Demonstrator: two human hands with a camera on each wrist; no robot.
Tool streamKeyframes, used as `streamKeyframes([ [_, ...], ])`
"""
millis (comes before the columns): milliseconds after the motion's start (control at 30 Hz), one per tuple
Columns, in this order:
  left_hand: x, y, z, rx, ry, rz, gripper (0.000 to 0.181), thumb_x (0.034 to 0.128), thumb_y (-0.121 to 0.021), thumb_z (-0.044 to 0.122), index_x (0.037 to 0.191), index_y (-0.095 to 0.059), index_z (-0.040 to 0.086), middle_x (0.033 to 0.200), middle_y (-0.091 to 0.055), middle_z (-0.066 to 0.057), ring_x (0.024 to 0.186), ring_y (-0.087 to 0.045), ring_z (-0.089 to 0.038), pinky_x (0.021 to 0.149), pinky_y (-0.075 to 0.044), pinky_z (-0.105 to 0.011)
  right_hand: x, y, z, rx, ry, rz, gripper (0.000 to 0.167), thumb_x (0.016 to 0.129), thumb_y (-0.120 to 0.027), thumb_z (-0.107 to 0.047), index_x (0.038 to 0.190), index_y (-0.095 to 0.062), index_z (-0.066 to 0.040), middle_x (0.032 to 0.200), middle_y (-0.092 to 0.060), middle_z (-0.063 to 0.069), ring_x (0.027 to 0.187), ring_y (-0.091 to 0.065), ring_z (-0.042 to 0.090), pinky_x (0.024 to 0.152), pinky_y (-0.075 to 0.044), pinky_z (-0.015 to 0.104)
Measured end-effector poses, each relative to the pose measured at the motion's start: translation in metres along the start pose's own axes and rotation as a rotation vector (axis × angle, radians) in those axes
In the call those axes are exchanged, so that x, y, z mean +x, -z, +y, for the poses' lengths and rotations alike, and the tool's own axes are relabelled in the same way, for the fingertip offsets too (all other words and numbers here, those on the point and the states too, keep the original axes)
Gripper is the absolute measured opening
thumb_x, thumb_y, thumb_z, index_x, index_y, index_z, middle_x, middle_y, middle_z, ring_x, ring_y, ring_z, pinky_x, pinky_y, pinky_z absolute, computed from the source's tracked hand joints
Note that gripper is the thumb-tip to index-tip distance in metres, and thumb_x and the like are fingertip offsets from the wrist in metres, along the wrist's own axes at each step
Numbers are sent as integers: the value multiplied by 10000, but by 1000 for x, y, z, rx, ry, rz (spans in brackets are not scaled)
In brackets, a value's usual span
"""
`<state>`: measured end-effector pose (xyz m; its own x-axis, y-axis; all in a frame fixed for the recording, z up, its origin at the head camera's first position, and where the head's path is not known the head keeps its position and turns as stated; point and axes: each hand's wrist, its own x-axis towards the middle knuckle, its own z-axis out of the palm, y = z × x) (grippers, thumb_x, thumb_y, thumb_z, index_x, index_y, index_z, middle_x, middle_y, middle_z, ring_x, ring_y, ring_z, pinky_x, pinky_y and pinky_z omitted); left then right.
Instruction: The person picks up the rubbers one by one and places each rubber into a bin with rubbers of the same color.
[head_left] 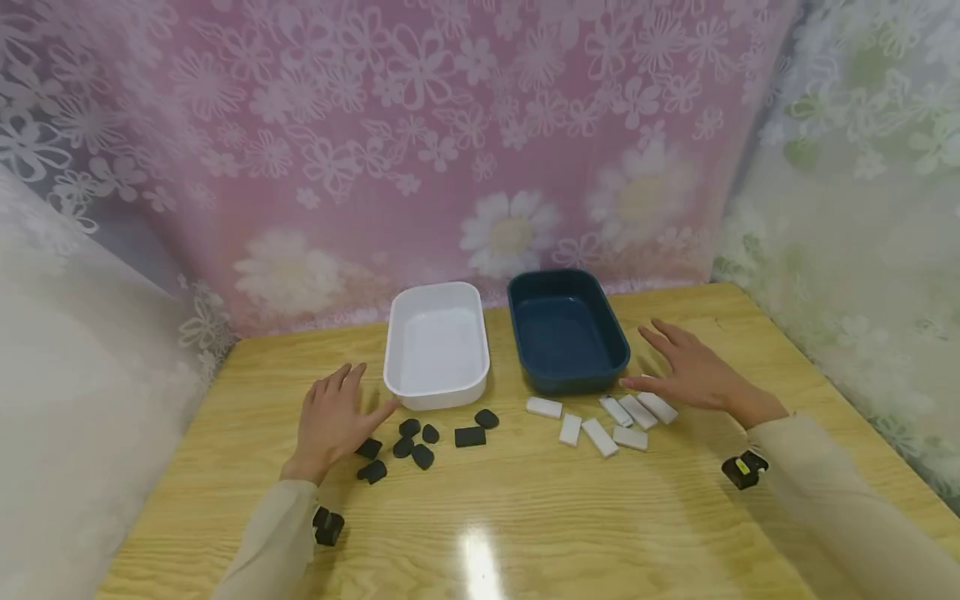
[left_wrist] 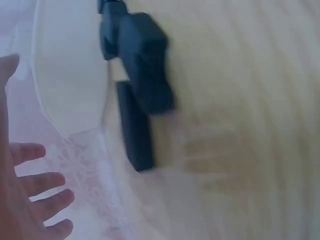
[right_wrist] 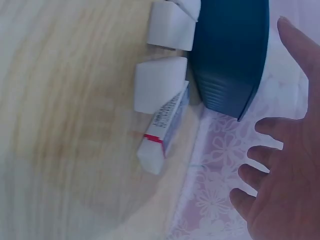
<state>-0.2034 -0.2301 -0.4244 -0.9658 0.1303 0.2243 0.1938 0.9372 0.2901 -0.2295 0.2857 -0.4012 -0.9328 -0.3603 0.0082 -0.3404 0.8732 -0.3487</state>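
My left hand is held over the left side of the table, fingers spread and holding nothing. Beside and below it lie several small black pieces, some rounded like this pebble-shaped one, others rectangular like this black block. On the right, my right hand hovers by the blue basin, its fingers apart and nothing in them. Several white blocks lie in front of that basin. In the right wrist view, one white block shows a printed sleeve with a red stripe, like an eraser.
A white basin stands left of the blue one, both near the back of the wooden table. Nothing shows inside either basin. A pink flowered cloth hangs behind, with pale cloths at both sides.
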Motion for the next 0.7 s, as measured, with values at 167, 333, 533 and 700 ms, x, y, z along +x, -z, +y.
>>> streamKeyframes([
  [167, 13, 4, 18, -98, -10, 30, 837, 875, -447, 690, 1429, -398, 63, 1449, -359, -205, 1282, -350, -438, 985, -295, -615, -5, 8, -1, 6, 18, 21, 972, 836, -629, -576, 1508, -197, -23, 1534, -123, 267, 1354, -134, 512, 1010, -146, 673],
  [333, 26, -2, 42, -214, -99, 43, 681, 926, -511, 537, 1402, -433, 56, 1428, -393, -178, 1295, -358, -381, 991, -335, -563, -10, 11, 4, 15, -1, 17, 957, 840, -641, -552, 1509, -199, -29, 1543, -112, 248, 1355, -133, 510, 1006, -152, 675],
  [533, 41, -12, 67, -291, -205, 92, 525, 950, -546, 384, 1355, -490, 55, 1384, -451, -126, 1260, -415, -315, 989, -364, -492, -17, 12, 7, 22, -14, 0, 944, 856, -623, -550, 1515, -180, -39, 1547, -91, 245, 1354, -120, 515, 1005, -147, 678],
  [700, 55, -18, 91, -354, -254, 64, 474, 970, -528, 311, 1355, -486, 37, 1377, -456, -122, 1267, -419, -293, 1013, -351, -461, -24, 14, 9, 18, -45, -12, 937, 864, -608, -561, 1510, -190, -25, 1541, -90, 261, 1352, -108, 525, 1012, -136, 677],
])
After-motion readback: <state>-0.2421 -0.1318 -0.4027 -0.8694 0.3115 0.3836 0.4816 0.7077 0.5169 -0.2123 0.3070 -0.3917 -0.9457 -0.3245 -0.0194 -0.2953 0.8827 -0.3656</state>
